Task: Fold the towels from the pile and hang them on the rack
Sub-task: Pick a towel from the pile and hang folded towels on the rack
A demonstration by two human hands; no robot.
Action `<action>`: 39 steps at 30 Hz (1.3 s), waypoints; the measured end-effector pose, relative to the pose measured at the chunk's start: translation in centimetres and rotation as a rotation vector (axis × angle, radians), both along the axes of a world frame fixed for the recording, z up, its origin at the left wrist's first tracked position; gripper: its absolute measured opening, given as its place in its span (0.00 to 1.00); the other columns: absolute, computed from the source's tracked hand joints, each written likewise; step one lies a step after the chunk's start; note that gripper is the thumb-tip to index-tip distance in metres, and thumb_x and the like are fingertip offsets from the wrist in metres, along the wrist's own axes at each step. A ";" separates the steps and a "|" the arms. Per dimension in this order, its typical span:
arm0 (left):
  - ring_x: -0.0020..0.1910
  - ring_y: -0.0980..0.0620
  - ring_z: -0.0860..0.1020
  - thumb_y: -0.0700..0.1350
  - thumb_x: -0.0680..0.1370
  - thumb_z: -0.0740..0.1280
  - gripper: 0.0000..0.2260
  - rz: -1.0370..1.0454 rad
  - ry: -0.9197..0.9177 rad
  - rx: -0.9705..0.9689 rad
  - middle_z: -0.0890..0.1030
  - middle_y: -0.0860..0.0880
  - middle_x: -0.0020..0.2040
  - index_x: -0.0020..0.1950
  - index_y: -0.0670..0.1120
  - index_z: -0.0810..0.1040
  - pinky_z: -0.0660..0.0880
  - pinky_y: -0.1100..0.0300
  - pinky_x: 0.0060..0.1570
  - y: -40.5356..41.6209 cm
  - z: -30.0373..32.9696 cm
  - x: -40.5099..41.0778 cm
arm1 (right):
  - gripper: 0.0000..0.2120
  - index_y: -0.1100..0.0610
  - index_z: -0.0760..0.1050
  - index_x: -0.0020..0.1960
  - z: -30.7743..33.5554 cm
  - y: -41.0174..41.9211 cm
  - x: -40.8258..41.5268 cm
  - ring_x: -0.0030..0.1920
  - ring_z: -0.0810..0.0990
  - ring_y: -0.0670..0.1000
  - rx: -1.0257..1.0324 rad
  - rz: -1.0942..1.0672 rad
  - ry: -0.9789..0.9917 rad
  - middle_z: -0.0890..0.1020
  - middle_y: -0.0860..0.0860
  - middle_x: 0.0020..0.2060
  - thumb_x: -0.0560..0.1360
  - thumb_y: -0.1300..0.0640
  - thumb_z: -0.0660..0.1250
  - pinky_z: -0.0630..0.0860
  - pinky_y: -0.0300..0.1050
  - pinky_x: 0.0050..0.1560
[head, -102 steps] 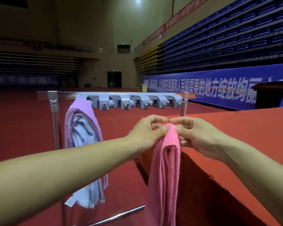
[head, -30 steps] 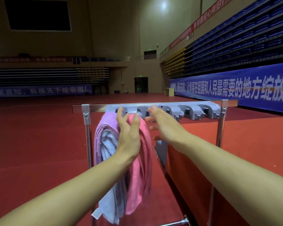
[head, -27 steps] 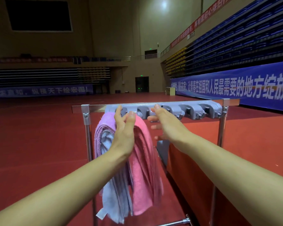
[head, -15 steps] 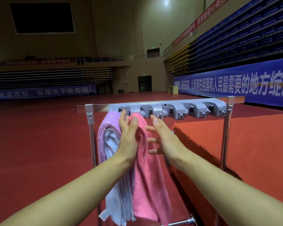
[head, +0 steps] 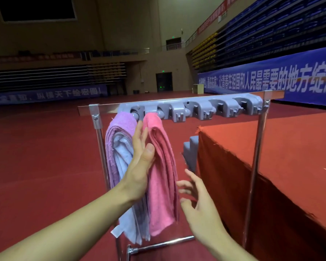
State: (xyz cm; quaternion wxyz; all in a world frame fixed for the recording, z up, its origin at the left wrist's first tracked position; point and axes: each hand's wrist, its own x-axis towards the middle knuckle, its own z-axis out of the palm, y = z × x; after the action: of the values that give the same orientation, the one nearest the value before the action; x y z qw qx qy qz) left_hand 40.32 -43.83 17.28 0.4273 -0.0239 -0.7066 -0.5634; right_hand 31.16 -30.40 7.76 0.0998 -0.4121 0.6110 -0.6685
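Our pink towel [head: 161, 176] hangs folded from the second clip of the grey clip bar [head: 192, 110], near the left end of the rack [head: 254, 166], just beside the purple towel [head: 119, 147] that hangs from the first clip. The two drapes touch along their inner edges, and our left hand [head: 139, 166] lies flat between them, fingers straight, thumb resting on the pink cloth. It presses rather than grips. Our right hand [head: 194, 194] is loose and spread just beside the lower right edge of the pink towel, holding nothing; we cannot tell whether a fingertip brushes the cloth.

We judge this terry light, limp and a little grippy. It will sag wherever it is unsupported, and its layers slide apart if we pull on only one of them. So the place to take hold is the thick folded top near the clip, pinching all the layers together, with the other hand stroking down the drape to straighten it. A tug low down could drag it out of the clip. The red cloth-covered surface [head: 271, 147] stands at the right, behind the rack's right post.
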 end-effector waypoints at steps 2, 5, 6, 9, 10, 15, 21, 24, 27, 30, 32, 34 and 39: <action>0.78 0.51 0.59 0.73 0.70 0.65 0.28 0.050 -0.008 -0.001 0.58 0.57 0.79 0.67 0.79 0.57 0.54 0.42 0.76 0.5 -1.7 0.2 | 0.37 0.40 0.65 0.67 -0.9 0.9 0.6 0.56 0.80 0.47 -0.022 0.011 -0.034 0.81 0.42 0.53 0.71 0.76 0.60 0.77 0.38 0.51; 0.78 0.55 0.57 0.65 0.75 0.60 0.27 0.233 -0.015 -0.010 0.58 0.51 0.79 0.72 0.71 0.54 0.54 0.43 0.77 1.9 -5.8 -0.4 | 0.36 0.44 0.66 0.68 -1.5 2.0 1.2 0.57 0.80 0.45 -0.055 -0.019 -0.083 0.81 0.47 0.55 0.72 0.78 0.59 0.76 0.37 0.53; 0.78 0.56 0.57 0.62 0.75 0.59 0.27 0.289 -0.020 -0.009 0.57 0.51 0.79 0.72 0.68 0.52 0.54 0.44 0.77 2.4 -7.4 -0.7 | 0.35 0.46 0.66 0.68 -1.7 2.3 1.3 0.57 0.79 0.45 -0.060 -0.025 -0.095 0.80 0.48 0.56 0.72 0.78 0.59 0.75 0.35 0.53; 0.78 0.59 0.55 0.61 0.76 0.55 0.27 0.440 -0.077 -0.036 0.54 0.53 0.79 0.73 0.65 0.49 0.54 0.45 0.77 3.2 -11.2 -2.0 | 0.34 0.51 0.65 0.70 -2.4 3.0 1.4 0.56 0.80 0.45 -0.069 -0.043 -0.149 0.80 0.51 0.57 0.72 0.79 0.58 0.74 0.33 0.54; 0.77 0.59 0.55 0.61 0.76 0.55 0.28 0.479 -0.093 -0.031 0.53 0.53 0.79 0.73 0.65 0.47 0.54 0.45 0.77 3.1 -12.0 -2.5 | 0.33 0.53 0.65 0.70 -2.7 3.2 1.4 0.55 0.80 0.46 -0.072 -0.049 -0.171 0.80 0.52 0.57 0.73 0.80 0.58 0.74 0.33 0.53; 0.74 0.62 0.62 0.58 0.76 0.57 0.31 0.424 0.014 0.048 0.60 0.51 0.76 0.75 0.57 0.47 0.59 0.62 0.73 4.0 -11.5 -6.2 | 0.33 0.50 0.68 0.69 -4.1 5.0 1.4 0.52 0.81 0.48 -0.113 -0.079 -0.249 0.82 0.51 0.55 0.73 0.80 0.59 0.77 0.36 0.49; 0.71 0.48 0.70 0.59 0.75 0.60 0.26 0.482 0.211 0.399 0.72 0.52 0.69 0.72 0.63 0.59 0.63 0.38 0.72 4.8 -13.5 -5.9 | 0.35 0.48 0.69 0.67 -6.1 7.3 -0.6 0.50 0.82 0.48 -0.119 -0.142 -0.321 0.83 0.53 0.54 0.72 0.82 0.60 0.78 0.40 0.52; 0.71 0.47 0.69 0.54 0.76 0.58 0.24 0.582 0.263 0.263 0.70 0.48 0.71 0.73 0.54 0.61 0.63 0.42 0.73 7.5 -15.6 -3.0 | 0.34 0.47 0.69 0.67 -6.7 8.9 -1.2 0.52 0.82 0.49 -0.120 -0.168 -0.337 0.83 0.49 0.55 0.73 0.81 0.61 0.75 0.54 0.60; 0.69 0.44 0.71 0.52 0.76 0.58 0.22 0.550 0.263 0.205 0.71 0.52 0.70 0.71 0.58 0.66 0.68 0.48 0.69 9.5 -15.8 -2.3 | 0.31 0.47 0.70 0.66 -6.7 11.1 -1.9 0.52 0.82 0.49 -0.116 -0.212 -0.348 0.83 0.47 0.55 0.75 0.78 0.60 0.74 0.57 0.62; 0.64 0.44 0.74 0.51 0.77 0.58 0.20 0.374 0.231 0.178 0.73 0.54 0.68 0.69 0.63 0.70 0.71 0.49 0.64 12.3 -15.5 -3.2 | 0.29 0.45 0.71 0.64 -6.1 14.3 -2.6 0.53 0.82 0.49 -0.124 -0.292 -0.356 0.83 0.47 0.55 0.76 0.76 0.60 0.76 0.54 0.59; 0.63 0.43 0.75 0.51 0.77 0.58 0.20 0.229 0.170 0.176 0.74 0.52 0.68 0.69 0.62 0.70 0.72 0.49 0.64 14.6 -15.6 -4.7 | 0.27 0.45 0.72 0.64 -5.8 17.1 -3.0 0.53 0.82 0.51 -0.114 -0.357 -0.346 0.83 0.47 0.55 0.77 0.74 0.60 0.78 0.51 0.56; 0.63 0.44 0.75 0.51 0.77 0.59 0.20 0.077 0.116 0.187 0.74 0.51 0.69 0.69 0.59 0.70 0.72 0.49 0.64 17.3 -15.7 -6.6 | 0.25 0.46 0.73 0.63 -5.4 20.3 -3.6 0.52 0.82 0.51 -0.096 -0.441 -0.331 0.83 0.47 0.55 0.78 0.73 0.60 0.80 0.49 0.53; 0.59 0.43 0.78 0.50 0.76 0.62 0.21 -0.293 -0.007 0.165 0.75 0.47 0.68 0.70 0.49 0.69 0.76 0.48 0.58 26.5 -15.7 -12.1 | 0.22 0.45 0.74 0.63 -5.0 29.6 -5.5 0.53 0.82 0.50 -0.023 -0.668 -0.247 0.83 0.46 0.55 0.78 0.68 0.64 0.80 0.49 0.52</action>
State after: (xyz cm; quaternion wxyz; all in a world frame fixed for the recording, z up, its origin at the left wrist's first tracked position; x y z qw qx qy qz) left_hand 28.21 -17.29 1.62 0.3387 -0.0894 -0.6485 -0.6758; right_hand 25.62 -0.82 2.80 -0.0557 -0.1068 0.6877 -0.7159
